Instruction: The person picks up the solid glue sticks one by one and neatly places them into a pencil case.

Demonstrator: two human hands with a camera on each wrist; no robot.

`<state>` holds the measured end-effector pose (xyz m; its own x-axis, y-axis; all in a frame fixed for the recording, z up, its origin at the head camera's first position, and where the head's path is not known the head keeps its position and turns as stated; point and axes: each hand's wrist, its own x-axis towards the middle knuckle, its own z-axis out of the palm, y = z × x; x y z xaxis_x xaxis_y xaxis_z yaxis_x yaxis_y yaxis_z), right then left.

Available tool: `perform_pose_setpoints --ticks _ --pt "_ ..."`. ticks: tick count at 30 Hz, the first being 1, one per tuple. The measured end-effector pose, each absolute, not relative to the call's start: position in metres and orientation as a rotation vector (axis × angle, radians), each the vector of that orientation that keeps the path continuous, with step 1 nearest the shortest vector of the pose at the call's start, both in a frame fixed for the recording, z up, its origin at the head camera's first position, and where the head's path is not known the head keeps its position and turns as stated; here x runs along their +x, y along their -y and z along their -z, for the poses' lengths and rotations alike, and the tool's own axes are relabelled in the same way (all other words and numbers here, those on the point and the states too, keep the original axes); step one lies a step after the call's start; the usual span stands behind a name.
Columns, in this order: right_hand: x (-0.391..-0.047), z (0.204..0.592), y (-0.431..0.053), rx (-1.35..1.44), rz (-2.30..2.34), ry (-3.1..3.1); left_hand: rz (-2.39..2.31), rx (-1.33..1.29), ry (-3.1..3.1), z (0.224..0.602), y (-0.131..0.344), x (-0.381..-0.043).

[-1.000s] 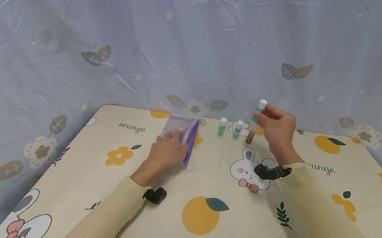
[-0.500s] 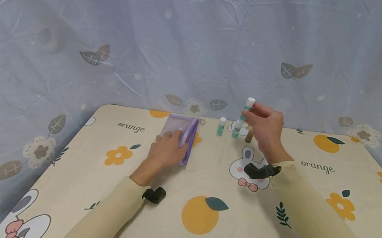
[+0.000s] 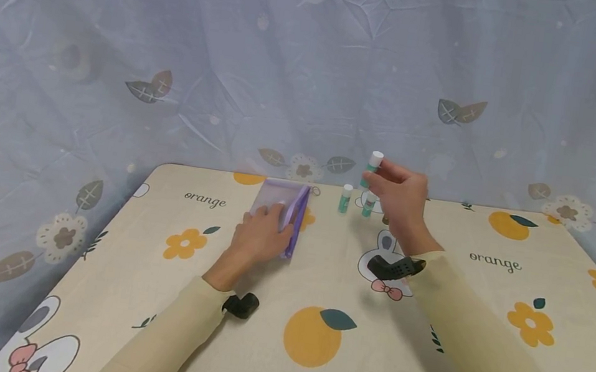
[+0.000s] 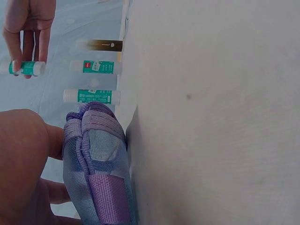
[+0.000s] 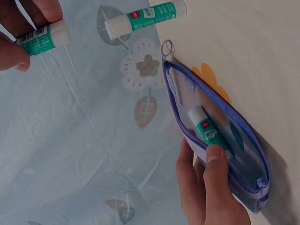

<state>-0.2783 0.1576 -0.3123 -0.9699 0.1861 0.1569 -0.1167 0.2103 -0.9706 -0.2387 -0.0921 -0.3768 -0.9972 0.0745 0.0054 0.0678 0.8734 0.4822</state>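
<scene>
My right hand [image 3: 405,203] pinches a glue stick [image 3: 369,171] with a white cap and green label, raised over the back of the table. My left hand [image 3: 263,235] holds the near side of a purple zip pouch [image 3: 297,227]. In the right wrist view the pouch's zip is parted, the left thumb lies at the rim, and another glue stick [image 5: 206,127] lies inside. Two more glue sticks stand upright to the pouch's right, one nearer [image 3: 344,199] and one farther [image 3: 369,205].
A brown tube [image 4: 105,45] with a blurred pale top stands beyond the glue sticks, mostly hidden by the right hand in the head view. A printed cloth [image 3: 312,339] covers the table. A blue-grey curtain [image 3: 312,75] hangs right behind its back edge.
My right hand has carried the glue stick leftward, from over the brown tube to above the standing glue sticks. The left hand and pouch have stayed in place.
</scene>
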Motion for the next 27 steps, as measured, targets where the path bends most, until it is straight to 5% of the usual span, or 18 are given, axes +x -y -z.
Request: perform_pose_setpoints --ticks 27 --pt "-0.276 0.313 -0.102 -0.017 -1.99 2.232 -0.747 0.1 -3.027 0.379 0.092 -0.24"
